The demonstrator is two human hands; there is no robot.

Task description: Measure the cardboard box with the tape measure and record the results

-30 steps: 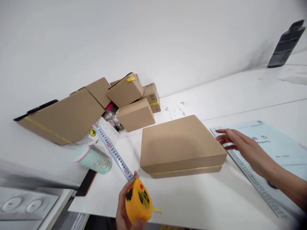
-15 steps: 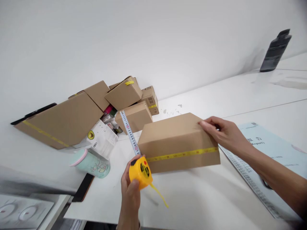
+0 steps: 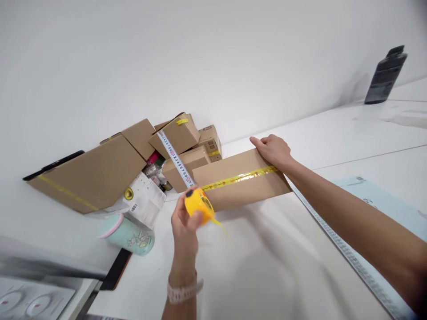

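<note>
My left hand point(image 3: 182, 231) is closed around a yellow tape measure point(image 3: 198, 204), somewhat blurred. Its white blade point(image 3: 175, 161) sticks out up and to the left, past the near end of a cardboard box point(image 3: 243, 192). A yellow wrist strap hangs from the tape measure's case. Gripping the box's far right edge is my right hand point(image 3: 275, 151), its fingers partly hidden behind the cardboard. Yellow printed tape runs along the box's side, which faces me. The box is tilted above the white table point(image 3: 267, 253).
Several cardboard boxes point(image 3: 110, 169) are piled against the wall on the left. Before them lie a white packet point(image 3: 145, 202) and a mint-green cup point(image 3: 133, 235) with a pink rim. A light-blue booklet point(image 3: 383, 200) lies at the right, and a dark bottle point(image 3: 385, 78) stands far back.
The box has moved up and away from me and turned, showing more of its taped side. My left hand has raised the tape measure. My right hand has shifted up and left along the box.
</note>
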